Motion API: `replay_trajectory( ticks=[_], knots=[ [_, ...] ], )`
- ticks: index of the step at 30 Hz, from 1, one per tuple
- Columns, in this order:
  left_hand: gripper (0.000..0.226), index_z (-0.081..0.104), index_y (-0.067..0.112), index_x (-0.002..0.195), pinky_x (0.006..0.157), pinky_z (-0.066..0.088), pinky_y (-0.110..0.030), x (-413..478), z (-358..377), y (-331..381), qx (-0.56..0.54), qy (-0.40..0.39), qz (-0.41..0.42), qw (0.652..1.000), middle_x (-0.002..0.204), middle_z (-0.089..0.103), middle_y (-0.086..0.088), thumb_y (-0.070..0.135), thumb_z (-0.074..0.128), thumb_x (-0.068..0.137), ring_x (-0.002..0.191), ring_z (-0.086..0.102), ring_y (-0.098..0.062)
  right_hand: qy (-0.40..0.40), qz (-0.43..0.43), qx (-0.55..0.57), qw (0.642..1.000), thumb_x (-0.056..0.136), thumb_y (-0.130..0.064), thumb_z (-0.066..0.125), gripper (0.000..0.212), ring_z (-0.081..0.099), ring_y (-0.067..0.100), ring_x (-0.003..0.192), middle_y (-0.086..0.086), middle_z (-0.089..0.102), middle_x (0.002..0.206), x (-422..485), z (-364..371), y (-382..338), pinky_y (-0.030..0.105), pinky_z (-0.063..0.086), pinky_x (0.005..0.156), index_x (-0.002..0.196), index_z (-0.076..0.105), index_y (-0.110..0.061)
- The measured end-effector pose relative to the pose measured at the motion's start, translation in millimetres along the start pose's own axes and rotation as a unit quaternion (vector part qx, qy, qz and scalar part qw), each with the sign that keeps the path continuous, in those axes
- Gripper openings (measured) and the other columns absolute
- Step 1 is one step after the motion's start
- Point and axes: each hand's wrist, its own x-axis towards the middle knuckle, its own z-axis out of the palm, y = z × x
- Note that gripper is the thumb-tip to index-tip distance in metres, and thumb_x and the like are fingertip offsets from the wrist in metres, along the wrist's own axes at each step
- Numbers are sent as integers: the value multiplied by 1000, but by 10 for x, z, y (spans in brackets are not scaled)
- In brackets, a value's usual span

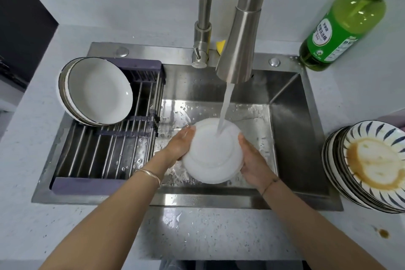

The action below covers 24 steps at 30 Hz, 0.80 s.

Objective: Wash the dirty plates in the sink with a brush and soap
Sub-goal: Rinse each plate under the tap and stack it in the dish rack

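**Plate held between both hands under the tap**

The white plate [212,155] sits low in the sink [295,127], under the water stream [225,107]; the left hand [182,144] grips its left rim, the right hand [252,160] its right; the drying rack [109,151] lies leftward, nearer the left hand.

home kitchen | steel sink [291,120] | faucet [241,46] | dish rack [109,160]
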Motion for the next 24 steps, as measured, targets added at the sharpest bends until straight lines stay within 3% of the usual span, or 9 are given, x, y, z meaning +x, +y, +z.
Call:
replay_trajectory(
  ticks=[4, 7, 10, 15, 20, 24],
  knots=[
    [57, 42, 24, 138, 68, 58, -32, -12, 84, -36, 8, -34, 10, 999, 120, 63, -7, 59, 46, 94, 100, 65, -24, 23, -7, 10, 1000, 91, -56, 46, 53, 57, 27, 119, 4, 64, 126, -27, -88, -6, 51, 46, 100, 131, 55, -23],
    [49, 44, 20, 127, 61, 56, -27, -49, 174, -14, 9, -39, 24, 999, 118, 63, -9, 53, 53, 93, 94, 65, -24, 58, 0, 14, 998, 94, -54, 43, 49, 59, 25, 116, 3, 66, 122, -54, -138, -54, 48, 47, 100, 129, 58, -23],
    [52, 44, 18, 128, 62, 56, -30, -92, 178, 9, 23, -21, 36, 999, 115, 63, -8, 54, 55, 91, 96, 66, -25, 93, 22, 30, 995, 94, -53, 44, 45, 63, 24, 108, 4, 70, 114, -52, -172, -54, 45, 50, 95, 118, 64, -21],
    [49, 44, 16, 127, 65, 56, -30, -178, 10, 44, 14, 10, 62, 998, 116, 62, -7, 47, 58, 92, 96, 64, -25, 76, 35, 2, 997, 98, -48, 40, 34, 60, 19, 104, -1, 66, 114, -115, -32, -51, 40, 52, 87, 112, 62, -27],
    [57, 47, 13, 129, 66, 58, -33, -223, -217, 83, 4, 13, 60, 998, 114, 66, -8, 53, 56, 89, 90, 66, -22, 6, 45, 28, 999, 103, -32, 37, 38, 59, 19, 115, 2, 64, 125, -245, 7, -152, 33, 54, 78, 133, 53, -16],
    [50, 47, 16, 130, 53, 55, -26, -307, -316, 127, -4, -15, 57, 998, 106, 68, -5, 53, 43, 96, 83, 68, -17, -54, 19, 72, 996, 100, -27, 43, 32, 63, 22, 102, 7, 69, 115, -428, 124, -396, 32, 58, 69, 122, 60, -12]
  ],
)
